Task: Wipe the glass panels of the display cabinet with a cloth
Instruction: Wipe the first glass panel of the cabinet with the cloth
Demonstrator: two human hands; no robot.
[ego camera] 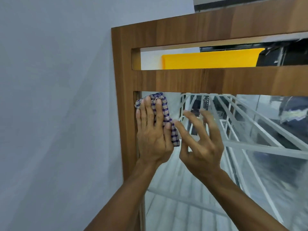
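— How is the left hand (153, 132) placed?
— Raised, its back to the camera, four fingers straight and close together, pressing flat on a crumpled blue-and-beige checked cloth (165, 104).
— And the right hand (201, 144)?
— Just beside it, slightly lower, fingers spread and loosely bent, holding nothing. Its forefinger tip lies by the cloth's hanging end; contact is unclear.
— The arms?
— The bare left forearm (126, 194) and right forearm (236, 197) rise from the lower edge, converging upward.

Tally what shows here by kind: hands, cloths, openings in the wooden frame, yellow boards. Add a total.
Hands: 2 (left hand, right hand)
Checked cloth: 1
Frame openings: 2 (upper slot, lower glass panel)
Yellow board: 1
Total: 6
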